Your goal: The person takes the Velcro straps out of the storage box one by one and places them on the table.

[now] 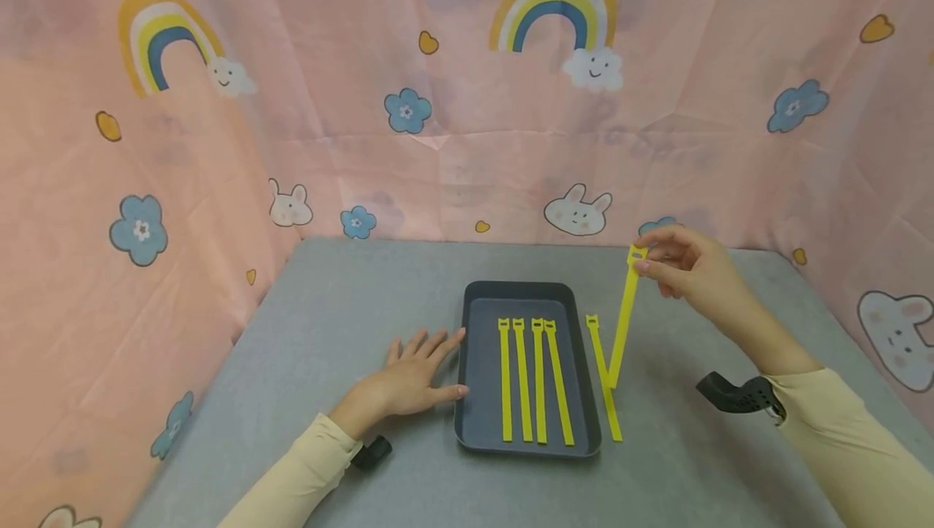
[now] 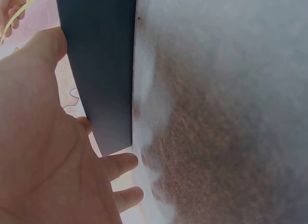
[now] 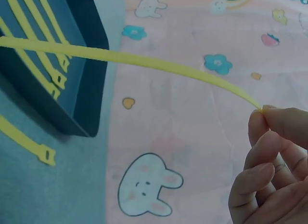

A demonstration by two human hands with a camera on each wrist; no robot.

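Observation:
My right hand point(image 1: 686, 268) pinches a yellow strap-style cable tie point(image 1: 625, 313) by its slotted head, between thumb and fingertips. The tie hangs down, and in the right wrist view its length point(image 3: 159, 63) bows in a gentle curve. A second yellow tie point(image 1: 596, 341) lies on the table just right of the dark grey tray point(image 1: 520, 290); the held one's lower end overlaps it in the head view. Inside the tray several matching ties point(image 1: 506, 390) lie lengthwise, slotted heads at the far end. With fingers spread, my left hand point(image 1: 404, 386) rests against the tray's left side point(image 2: 98, 79).
The grey table point(image 1: 350, 293) extends to a pink patterned cloth point(image 1: 452, 163) hung behind it and along both sides. A black wrist mount point(image 1: 737, 392) sticks out from the right sleeve, another point(image 1: 372, 453) from the left.

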